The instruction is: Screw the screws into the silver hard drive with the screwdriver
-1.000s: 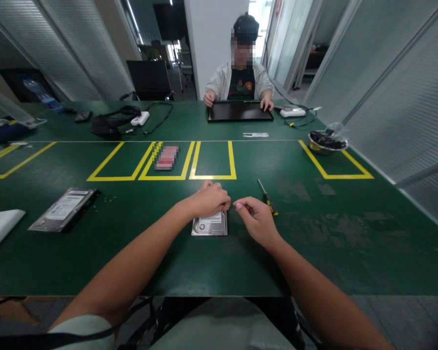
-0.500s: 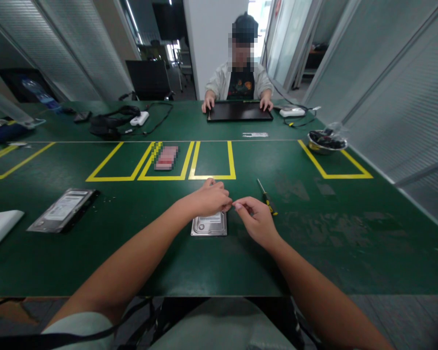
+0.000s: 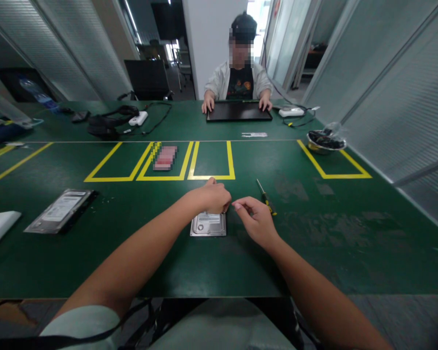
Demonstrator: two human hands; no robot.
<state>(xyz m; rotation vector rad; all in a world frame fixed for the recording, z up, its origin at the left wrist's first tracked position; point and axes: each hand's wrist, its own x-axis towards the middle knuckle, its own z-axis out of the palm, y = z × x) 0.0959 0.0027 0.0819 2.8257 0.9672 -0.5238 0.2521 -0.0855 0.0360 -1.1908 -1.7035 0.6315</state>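
A silver hard drive [image 3: 209,228] lies on the green table in front of me, its far half hidden under my left hand [image 3: 216,197]. That hand is closed, its fingers curled down over the drive's far right corner; anything inside them is hidden. Just to the right, my right hand [image 3: 256,214] is pinched, thumb against forefinger, above the table. Whatever sits between those fingertips is too small to make out. Beyond the right hand lies a screwdriver [image 3: 266,198] with a black and yellow handle, its shaft pointing away from me.
At the left lies a larger hard drive [image 3: 60,210], with small bits beside it. Yellow tape rectangles [image 3: 211,178] mark the table. A metal bowl [image 3: 324,146] of dark items stands at the far right. Opposite, a person [image 3: 239,80] rests both hands on a black panel [image 3: 240,112].
My left hand has drawn slightly away from the right fingertips and curled further. The right hand keeps its pinch almost in place. The view has shifted a little.
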